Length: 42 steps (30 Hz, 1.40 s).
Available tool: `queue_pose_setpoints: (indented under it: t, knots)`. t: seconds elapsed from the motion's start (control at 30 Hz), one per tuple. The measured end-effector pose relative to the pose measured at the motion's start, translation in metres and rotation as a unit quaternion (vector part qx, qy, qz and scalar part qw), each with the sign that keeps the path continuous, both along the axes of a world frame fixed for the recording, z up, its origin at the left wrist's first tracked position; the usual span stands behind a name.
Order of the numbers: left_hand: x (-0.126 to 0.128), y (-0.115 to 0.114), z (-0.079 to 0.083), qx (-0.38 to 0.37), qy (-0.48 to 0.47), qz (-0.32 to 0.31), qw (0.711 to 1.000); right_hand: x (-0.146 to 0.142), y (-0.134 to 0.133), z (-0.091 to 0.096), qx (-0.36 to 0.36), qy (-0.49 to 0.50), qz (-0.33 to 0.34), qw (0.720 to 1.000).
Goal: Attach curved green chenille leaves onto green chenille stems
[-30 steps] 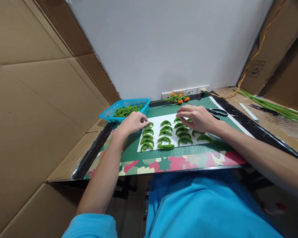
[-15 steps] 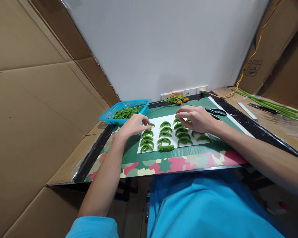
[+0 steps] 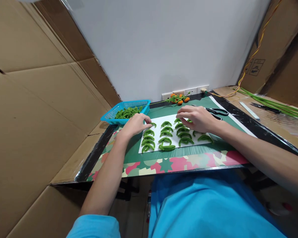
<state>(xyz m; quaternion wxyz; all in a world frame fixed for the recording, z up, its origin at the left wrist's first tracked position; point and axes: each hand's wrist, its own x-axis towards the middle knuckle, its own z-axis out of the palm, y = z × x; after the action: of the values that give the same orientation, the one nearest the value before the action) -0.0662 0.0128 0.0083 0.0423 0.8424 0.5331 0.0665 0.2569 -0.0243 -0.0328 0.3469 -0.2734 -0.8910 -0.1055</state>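
Curved green pipe-cleaner pieces (image 3: pixel 166 133) lie in several columns on a white sheet of paper (image 3: pixel 157 134). My left hand (image 3: pixel 137 125) is at the sheet's upper left corner, thumb and forefinger brought together at the end of a curved green piece (image 3: pixel 153 124). Over the upper part of the right-hand columns, my right hand (image 3: pixel 196 118) is bent with its fingers drawn together. It covers some pieces, and anything between its fingertips is hidden. A bundled green piece (image 3: pixel 167 147) rests at the sheet's lower edge.
Behind my left hand stands a blue basket (image 3: pixel 108 114) with more green pieces (image 3: pixel 126 113). Orange flowers on green stems (image 3: pixel 179 99) lie near the wall sockets. Black-handled scissors (image 3: pixel 220 111) are beyond my right hand; green stems (image 3: pixel 265 101) and a pale strip (image 3: pixel 249 110) lie farther right.
The whole view has shifted slightly. Both hands stay in nearly the same places, and slightly more of the green piece by my left fingertips shows.
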Motion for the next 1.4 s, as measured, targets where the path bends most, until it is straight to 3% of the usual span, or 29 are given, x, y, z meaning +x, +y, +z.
queue_pose_setpoints:
  t: [0.33,0.53,0.63,0.77,0.97,1.1,1.23,1.4]
  knots:
    - [0.000,-0.005,0.005,-0.015,0.017,0.009,1.000,0.000,0.001,0.000,0.010,0.008,0.007,1.000]
    - [-0.002,-0.008,0.007,-0.026,0.001,-0.003,1.000,0.000,-0.001,0.001,0.070,0.063,0.010,0.995]
    - [-0.001,-0.010,0.011,0.001,-0.025,0.010,1.000,0.005,0.002,0.005,0.099,0.080,-0.034,0.991]
    - [0.004,-0.013,0.014,0.087,-0.064,0.020,0.994,0.024,0.012,0.010,0.101,0.077,-0.141,0.982]
    - [0.003,-0.009,0.010,0.272,-0.058,0.054,0.959,0.065,0.029,0.009,0.020,0.076,-0.306,0.949]
    - [-0.009,-0.001,0.006,0.321,-0.003,0.097,0.942,0.083,0.040,0.003,-0.074,0.054,-0.395,0.914]
    - [-0.020,0.006,0.000,0.295,0.024,0.146,0.944,0.090,0.051,-0.009,-0.163,0.016,-0.391,0.906]
    - [-0.026,0.014,-0.006,0.258,0.002,0.172,0.951,0.090,0.058,-0.021,-0.186,0.007,-0.367,0.912]
